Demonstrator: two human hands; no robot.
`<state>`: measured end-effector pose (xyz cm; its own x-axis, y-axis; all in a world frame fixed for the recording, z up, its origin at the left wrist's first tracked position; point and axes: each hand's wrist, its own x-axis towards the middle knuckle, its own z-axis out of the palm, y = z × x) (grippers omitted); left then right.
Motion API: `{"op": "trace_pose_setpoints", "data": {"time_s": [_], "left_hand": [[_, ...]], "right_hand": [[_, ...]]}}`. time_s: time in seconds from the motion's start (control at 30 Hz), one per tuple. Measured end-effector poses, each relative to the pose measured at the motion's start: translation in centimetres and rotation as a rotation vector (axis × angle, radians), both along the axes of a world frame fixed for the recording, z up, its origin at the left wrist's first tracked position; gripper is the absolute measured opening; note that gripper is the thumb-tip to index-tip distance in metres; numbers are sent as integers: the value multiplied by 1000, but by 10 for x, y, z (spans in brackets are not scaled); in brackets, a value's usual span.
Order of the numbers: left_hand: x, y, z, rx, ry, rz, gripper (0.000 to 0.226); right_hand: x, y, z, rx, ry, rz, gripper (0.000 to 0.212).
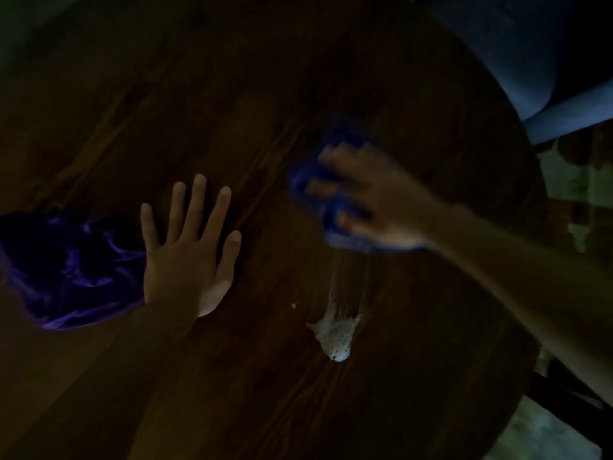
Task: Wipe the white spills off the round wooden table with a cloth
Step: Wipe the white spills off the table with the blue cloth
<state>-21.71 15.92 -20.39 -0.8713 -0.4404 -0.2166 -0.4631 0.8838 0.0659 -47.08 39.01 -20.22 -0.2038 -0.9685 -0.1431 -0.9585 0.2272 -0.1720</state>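
While left hand (185, 257) lies flat, fingers spread, right hand (371, 200) clenches blue cloth (311, 194) (blurred) above white spill (335, 336).

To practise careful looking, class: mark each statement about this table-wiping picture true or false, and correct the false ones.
1. The right hand grips a blue cloth. True.
2. The left hand is a fist. False: it lies flat, fingers spread.
3. A white spill remains on the round wooden table. True.
4. The purple fabric covers the spill. False: it lies beside the left hand, apart from the spill.
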Motion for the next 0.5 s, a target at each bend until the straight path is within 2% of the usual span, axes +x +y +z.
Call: {"op": "trace_pose_setpoints", "data": {"time_s": [0.1, 0.2, 0.37, 0.5], "left_hand": [[1, 1, -2, -9, 16, -2, 66], [2, -1, -3, -9, 17, -7, 65], [3, -2, -4, 14, 28, -8, 65], [3, -3, -4, 21, 54, -16, 66]], "right_hand": [[-66, 40, -5, -40, -9, -563, 64], [-48, 93, -9, -32, -22, -772, 62], [115, 160, 0, 17, -17, -1101, 65], [272, 145, 5, 105, -10, -1239, 68]]}}
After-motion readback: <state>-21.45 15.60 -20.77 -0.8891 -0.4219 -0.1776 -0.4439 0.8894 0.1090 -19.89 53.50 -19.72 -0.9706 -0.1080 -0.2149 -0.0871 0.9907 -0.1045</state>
